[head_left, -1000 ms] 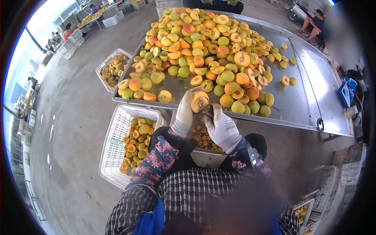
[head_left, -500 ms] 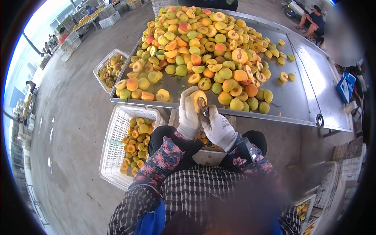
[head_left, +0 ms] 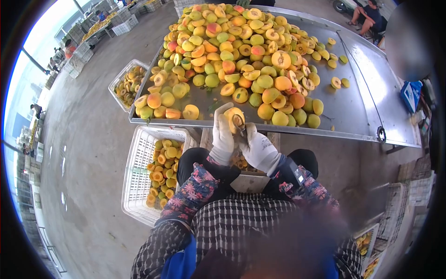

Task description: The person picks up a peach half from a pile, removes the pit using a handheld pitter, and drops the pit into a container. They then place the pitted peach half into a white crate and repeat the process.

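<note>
My left hand [head_left: 223, 135], in a white glove, is closed around a halved yellow peach [head_left: 233, 116] with its cut face turned to the right. In my right hand [head_left: 261, 151], also gloved, is a small metal pitting tool [head_left: 239, 124], whose looped end touches the middle of the cut face. Both hands are just off the near edge of a metal table [head_left: 344, 100]. A large heap of whole-looking and halved peaches [head_left: 232, 46] lies on it, beyond my hands.
A white crate [head_left: 134, 186] with peach halves stands at my lower left, another crate [head_left: 121, 69] beside the table. Below my hands is a partly hidden container. A seated person [head_left: 369, 18] is at the upper right, and stacked crates [head_left: 395, 209] stand at the lower right.
The view has shifted slightly, so the table and heap sit a little differently in it. My hands keep the same hold, with the tool still at the peach half.
</note>
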`<move>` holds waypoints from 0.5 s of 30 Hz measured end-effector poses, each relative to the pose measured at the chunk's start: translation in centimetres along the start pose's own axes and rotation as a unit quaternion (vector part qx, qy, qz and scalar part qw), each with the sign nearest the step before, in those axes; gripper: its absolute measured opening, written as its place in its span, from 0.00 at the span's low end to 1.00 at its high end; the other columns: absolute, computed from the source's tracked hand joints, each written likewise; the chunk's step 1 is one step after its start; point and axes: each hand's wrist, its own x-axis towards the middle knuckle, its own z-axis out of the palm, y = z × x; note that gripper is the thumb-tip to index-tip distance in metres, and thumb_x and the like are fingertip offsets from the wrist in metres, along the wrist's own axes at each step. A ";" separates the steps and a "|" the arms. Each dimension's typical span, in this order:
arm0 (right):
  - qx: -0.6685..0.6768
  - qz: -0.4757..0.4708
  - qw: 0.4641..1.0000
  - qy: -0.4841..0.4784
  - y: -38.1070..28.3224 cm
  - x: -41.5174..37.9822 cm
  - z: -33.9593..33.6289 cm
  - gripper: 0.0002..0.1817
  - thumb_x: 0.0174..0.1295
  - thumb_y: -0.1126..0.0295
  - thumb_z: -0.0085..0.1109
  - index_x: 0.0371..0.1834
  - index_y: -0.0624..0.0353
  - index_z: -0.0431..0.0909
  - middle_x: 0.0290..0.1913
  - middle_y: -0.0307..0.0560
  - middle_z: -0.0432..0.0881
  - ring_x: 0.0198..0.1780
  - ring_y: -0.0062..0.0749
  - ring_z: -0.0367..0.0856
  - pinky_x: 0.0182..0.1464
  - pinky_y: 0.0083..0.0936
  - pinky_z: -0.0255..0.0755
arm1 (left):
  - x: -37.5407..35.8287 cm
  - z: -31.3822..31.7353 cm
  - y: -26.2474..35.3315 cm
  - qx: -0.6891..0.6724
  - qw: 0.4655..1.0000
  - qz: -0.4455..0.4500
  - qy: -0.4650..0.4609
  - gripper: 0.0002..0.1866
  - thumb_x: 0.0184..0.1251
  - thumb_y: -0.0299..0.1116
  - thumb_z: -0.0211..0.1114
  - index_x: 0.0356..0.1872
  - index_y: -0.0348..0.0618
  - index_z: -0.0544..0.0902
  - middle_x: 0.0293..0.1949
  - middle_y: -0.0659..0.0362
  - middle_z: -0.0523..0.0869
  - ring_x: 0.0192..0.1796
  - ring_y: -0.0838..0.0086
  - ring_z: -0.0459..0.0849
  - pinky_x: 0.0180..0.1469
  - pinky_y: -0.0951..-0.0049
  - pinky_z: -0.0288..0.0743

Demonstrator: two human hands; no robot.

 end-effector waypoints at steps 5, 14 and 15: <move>0.036 -0.013 0.999 0.014 0.0 -0.1 0.1 0.11 0.67 0.76 0.53 0.47 0.62 0.63 0.33 0.53 0.76 0.33 0.50 0.78 0.35 0.36 0.69 | -0.2 1.3 1.7 -0.059 0.997 -0.038 0.029 0.27 0.77 0.55 0.45 0.63 0.43 0.66 0.46 0.53 0.78 0.46 0.68 0.80 0.49 0.69 0.77; -0.013 -0.015 0.999 0.030 -0.7 -0.1 0.2 0.08 0.67 0.77 0.52 0.44 0.62 0.63 0.31 0.50 0.74 0.31 0.46 0.76 0.33 0.35 0.67 | -0.3 1.8 2.6 -0.086 0.995 -0.012 0.042 0.16 0.78 0.41 0.50 0.56 0.43 0.73 0.46 0.56 0.80 0.47 0.73 0.80 0.49 0.72 0.76; -0.007 -0.015 0.999 0.029 -0.9 -0.1 0.1 0.08 0.67 0.77 0.53 0.44 0.62 0.63 0.31 0.51 0.74 0.31 0.47 0.77 0.32 0.36 0.67 | -0.4 1.7 2.6 -0.076 0.996 -0.003 0.036 0.16 0.78 0.41 0.50 0.56 0.43 0.73 0.47 0.56 0.80 0.47 0.73 0.80 0.49 0.73 0.76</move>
